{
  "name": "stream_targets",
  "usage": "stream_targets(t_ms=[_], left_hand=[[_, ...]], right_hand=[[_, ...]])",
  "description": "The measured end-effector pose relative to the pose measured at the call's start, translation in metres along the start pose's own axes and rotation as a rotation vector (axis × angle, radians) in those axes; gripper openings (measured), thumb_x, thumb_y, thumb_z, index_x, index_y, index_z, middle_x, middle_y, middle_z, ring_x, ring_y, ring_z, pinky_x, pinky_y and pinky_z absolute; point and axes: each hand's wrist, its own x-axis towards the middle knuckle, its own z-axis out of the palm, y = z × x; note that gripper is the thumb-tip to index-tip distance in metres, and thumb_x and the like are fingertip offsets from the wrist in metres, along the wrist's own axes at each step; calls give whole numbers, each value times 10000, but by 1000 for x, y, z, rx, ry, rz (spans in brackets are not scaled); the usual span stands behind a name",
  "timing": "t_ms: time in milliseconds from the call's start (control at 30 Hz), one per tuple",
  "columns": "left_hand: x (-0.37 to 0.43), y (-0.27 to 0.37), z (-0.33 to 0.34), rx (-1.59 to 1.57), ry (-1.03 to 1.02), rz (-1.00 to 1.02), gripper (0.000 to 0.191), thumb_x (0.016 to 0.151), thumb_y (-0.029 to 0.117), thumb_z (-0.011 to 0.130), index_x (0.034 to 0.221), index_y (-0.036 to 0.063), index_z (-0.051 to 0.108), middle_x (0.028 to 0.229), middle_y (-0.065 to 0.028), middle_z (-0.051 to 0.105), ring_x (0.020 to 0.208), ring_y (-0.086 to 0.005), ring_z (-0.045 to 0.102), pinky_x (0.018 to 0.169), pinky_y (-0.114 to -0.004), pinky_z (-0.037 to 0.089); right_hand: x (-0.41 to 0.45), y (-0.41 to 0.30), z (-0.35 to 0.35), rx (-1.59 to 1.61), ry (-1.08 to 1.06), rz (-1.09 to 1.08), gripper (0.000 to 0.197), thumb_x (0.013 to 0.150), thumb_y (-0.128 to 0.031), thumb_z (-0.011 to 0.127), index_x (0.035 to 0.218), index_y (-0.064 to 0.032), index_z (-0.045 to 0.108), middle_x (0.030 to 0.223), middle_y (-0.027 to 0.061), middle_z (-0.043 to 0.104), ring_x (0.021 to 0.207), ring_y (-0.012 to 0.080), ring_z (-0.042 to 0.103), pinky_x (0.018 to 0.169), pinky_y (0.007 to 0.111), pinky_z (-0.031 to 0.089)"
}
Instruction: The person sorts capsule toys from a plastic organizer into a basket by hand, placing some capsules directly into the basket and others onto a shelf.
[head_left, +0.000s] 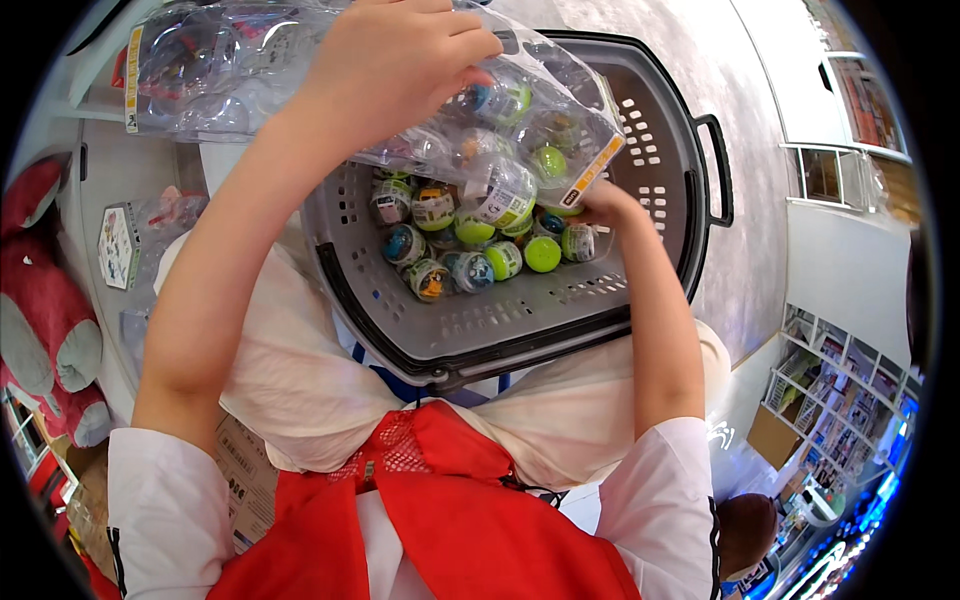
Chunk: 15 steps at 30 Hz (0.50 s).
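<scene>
My left hand (409, 64) grips the upper side of a long clear plastic package (225, 105), with yellow-edged printed strips on its ends. The package lies slanted across the top of a grey plastic shopping basket (480, 334). Clear capsules with green caps show in and through its right end. My right hand (606, 204) is inside the basket, beneath the package's right corner and close to the green-capped capsules (541, 253). Its fingertips are partly hidden, so I cannot tell whether they hold anything. Several capsules with small coloured contents are heaped in the basket.
The basket, with a black rim and side handle (720, 171), stands between my knees. At left are a hexagonal package (118, 247) and red-and-grey plush toys (49, 322). A printed cardboard box (244, 480) lies by my left thigh. White wire shelving (825, 375) stands at right.
</scene>
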Motion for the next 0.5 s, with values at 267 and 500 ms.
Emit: stream_targets(t_ms=[267,500], left_hand=[[5,-4,-4,-8,-18,-15,189,784,296,637,901,149,615,830,40,614,831,-149,584,793,-306,435],[7,-2,-2,54,-115,-12,189,778,289,641,914,159,622,839,24,624,861,-154,589,802,-312,420]], right_hand=[[-164,-86,-30,-40,157,-260,534,763,-227,691,1185,20,476,1057,95,597,969,149,571,844,291,460],[-232,-79,0,311,312,-805,565,789,-129,654,1271,41,414,1156,122,552,1044,190,549,908,318,432]])
